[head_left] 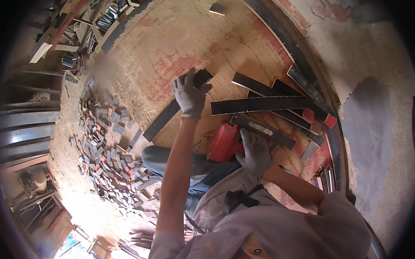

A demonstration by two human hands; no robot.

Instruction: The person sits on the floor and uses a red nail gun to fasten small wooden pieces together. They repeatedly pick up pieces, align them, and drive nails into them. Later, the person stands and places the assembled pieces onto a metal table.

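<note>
My left hand [189, 96], in a grey glove, is closed over a black-faced wooden strip [163, 118] that slants across the board [168, 44]. Its thumb lies on one side of the strip and the fingers on the other. In its own grey glove, my right hand [256, 154] holds a red nail gun [222, 142] with a long dark magazine [264, 130]; the palm hides most of the handle. Just beyond the gun, another long black strip [261, 105] lies across several more black strips, some with red ends.
A small dark block [217, 9] sits at the board's far side. Dark curved edging [281, 31] runs along its right. Many small offcuts [112, 160] litter the floor on the left, below stacked timber [64, 25]. A plastered wall [366, 105] rises at right.
</note>
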